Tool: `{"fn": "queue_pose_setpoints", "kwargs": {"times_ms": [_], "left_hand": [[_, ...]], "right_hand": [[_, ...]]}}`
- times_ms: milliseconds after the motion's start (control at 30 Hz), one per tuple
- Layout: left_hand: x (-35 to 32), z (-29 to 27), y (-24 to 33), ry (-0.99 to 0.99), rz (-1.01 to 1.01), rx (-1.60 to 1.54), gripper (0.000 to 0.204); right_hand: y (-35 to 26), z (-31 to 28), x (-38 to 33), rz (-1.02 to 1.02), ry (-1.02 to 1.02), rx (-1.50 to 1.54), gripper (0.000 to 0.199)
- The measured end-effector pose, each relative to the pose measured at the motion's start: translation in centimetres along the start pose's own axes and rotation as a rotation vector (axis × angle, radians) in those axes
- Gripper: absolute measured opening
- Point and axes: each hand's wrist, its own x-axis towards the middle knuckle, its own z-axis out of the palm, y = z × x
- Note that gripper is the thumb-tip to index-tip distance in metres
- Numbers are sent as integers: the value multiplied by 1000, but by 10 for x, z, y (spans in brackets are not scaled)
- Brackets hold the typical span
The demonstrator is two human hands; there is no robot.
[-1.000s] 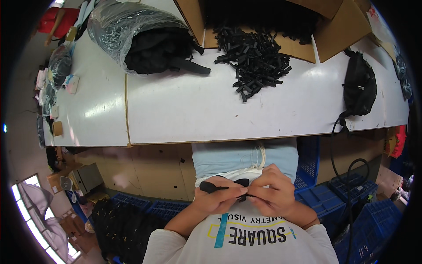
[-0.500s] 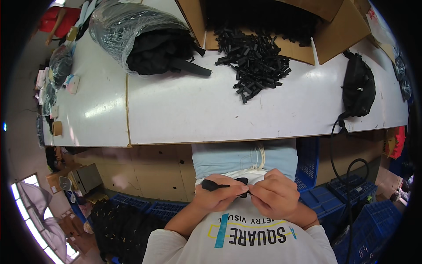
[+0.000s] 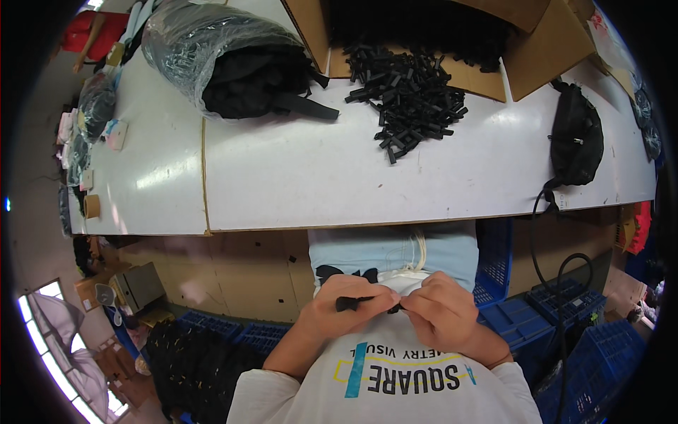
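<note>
In front of my white shirt, my left hand [image 3: 344, 307] is closed on a black fabric strip [image 3: 347, 303], part of which pokes out below the fingers. More black fabric [image 3: 332, 271] shows above the knuckles. My right hand [image 3: 443, 309] is pinched, its fingertips meeting those of the left. A small dark bit [image 3: 397, 308] shows between the fingertips; its kind is hidden. On the table beyond lies a heap of small black oblong pieces [image 3: 413, 106], spilling from an open cardboard box [image 3: 487, 86].
A clear plastic bag [image 3: 173, 60] of black fabric strips lies on the white table [image 3: 304, 184]. At the right are a black pouch [image 3: 577, 138] and a hanging black cord [image 3: 534, 244]. Blue crates [image 3: 519, 326] stand below, and a tape roll [image 3: 91, 205] sits far left.
The black fabric in my left hand has shifted: part now sticks up above the knuckles, and less shows at the fingertips. My right hand stays nearly in place.
</note>
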Motion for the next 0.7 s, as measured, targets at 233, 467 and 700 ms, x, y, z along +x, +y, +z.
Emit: {"fn": "queue_pose_setpoints", "kwargs": {"times_ms": [233, 467, 700], "left_hand": [[-1, 13, -2, 78, -17, -139, 22], [-7, 14, -2, 50, -105, -107, 14], [-8, 16, -1, 41, -144, -100, 23]], "right_hand": [[-2, 5, -3, 144, 52, 254, 30], [-1, 6, -4, 151, 51, 229, 29], [-2, 3, -3, 198, 38, 219, 27]]}}
